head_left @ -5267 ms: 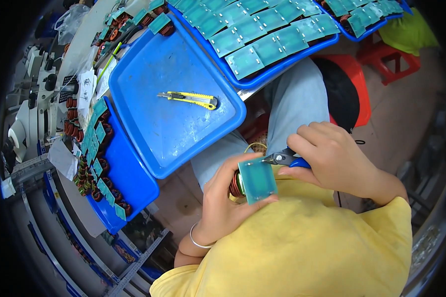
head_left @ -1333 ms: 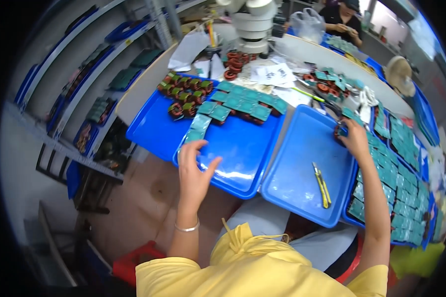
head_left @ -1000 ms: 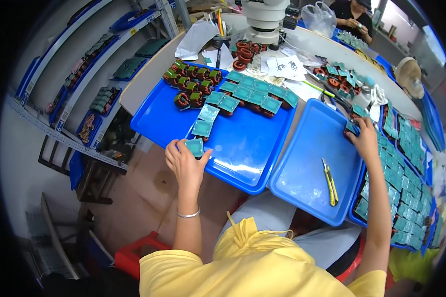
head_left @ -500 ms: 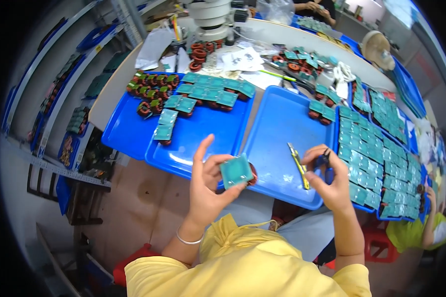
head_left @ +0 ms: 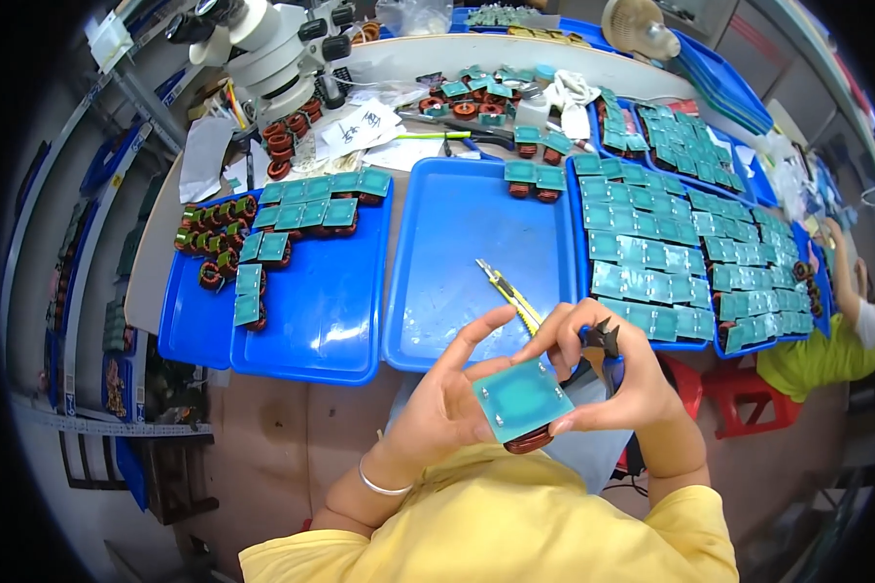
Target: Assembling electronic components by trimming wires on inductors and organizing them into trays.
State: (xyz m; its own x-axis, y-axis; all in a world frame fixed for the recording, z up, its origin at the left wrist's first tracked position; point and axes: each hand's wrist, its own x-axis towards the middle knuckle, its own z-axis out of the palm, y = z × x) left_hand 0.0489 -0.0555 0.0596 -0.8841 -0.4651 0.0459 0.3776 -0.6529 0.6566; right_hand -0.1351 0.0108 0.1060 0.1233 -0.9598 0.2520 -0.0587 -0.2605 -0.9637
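In front of my chest I hold a square green circuit board (head_left: 523, 398) with a copper coil (head_left: 530, 442) under it. My left hand (head_left: 436, 413) grips its left side by the thumb, with the index finger raised. My right hand (head_left: 637, 394) pinches the right edge between thumb and fingers. Blue-handled cutters (head_left: 603, 348) are tucked in that same hand, jaws pointing up and away from the board. Just beyond my hands a yellow utility knife (head_left: 511, 296) lies on the middle blue tray (head_left: 437, 233).
A blue tray (head_left: 311, 335) at left carries rows of boarded coils (head_left: 306, 214); bare-board coils (head_left: 209, 238) sit beside them. Trays at right are packed with green boards (head_left: 642, 253). A microscope (head_left: 272, 63) stands at the back left. Another person's arm (head_left: 846, 282) shows at far right.
My right hand has come left with the cutters and now grips the board too. The board has moved right and closer. The whole view has swung to the right.
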